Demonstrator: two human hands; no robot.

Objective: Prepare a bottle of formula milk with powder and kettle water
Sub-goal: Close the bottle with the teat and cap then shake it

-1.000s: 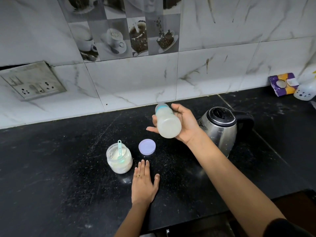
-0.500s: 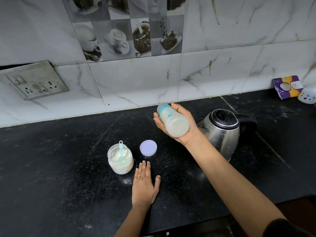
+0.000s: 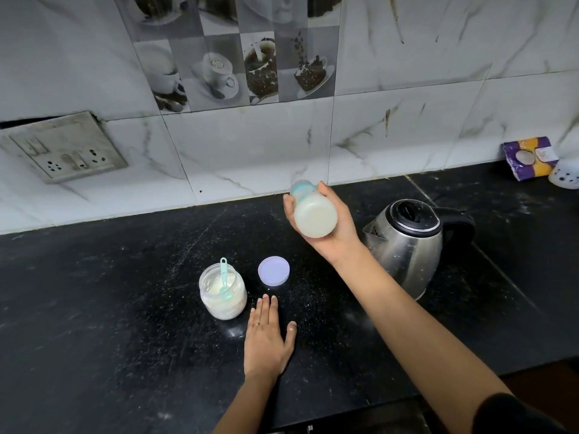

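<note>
My right hand (image 3: pixel 336 228) grips a baby bottle (image 3: pixel 313 213) filled with milky white liquid, held tilted above the counter with its base toward me and its blue collar pointing at the wall. My left hand (image 3: pixel 268 335) lies flat on the black counter (image 3: pixel 94 308), fingers apart, holding nothing. Just left of it stands an open glass jar of white powder (image 3: pixel 223 292) with a teal scoop (image 3: pixel 223 274) stuck in it. The jar's lilac lid (image 3: pixel 273 271) lies beside it. A steel kettle (image 3: pixel 407 242) with a black lid stands right of the bottle.
A switch and socket plate (image 3: pixel 62 148) is set in the marble wall at the left. At the far right by the wall are a purple and yellow packet (image 3: pixel 529 158) and a white spotted container (image 3: pixel 565 177). The counter's front edge runs below my arms.
The bottle has tipped back and forth in my right hand, its base now turned more toward me. My left hand has stayed flat on the counter.
</note>
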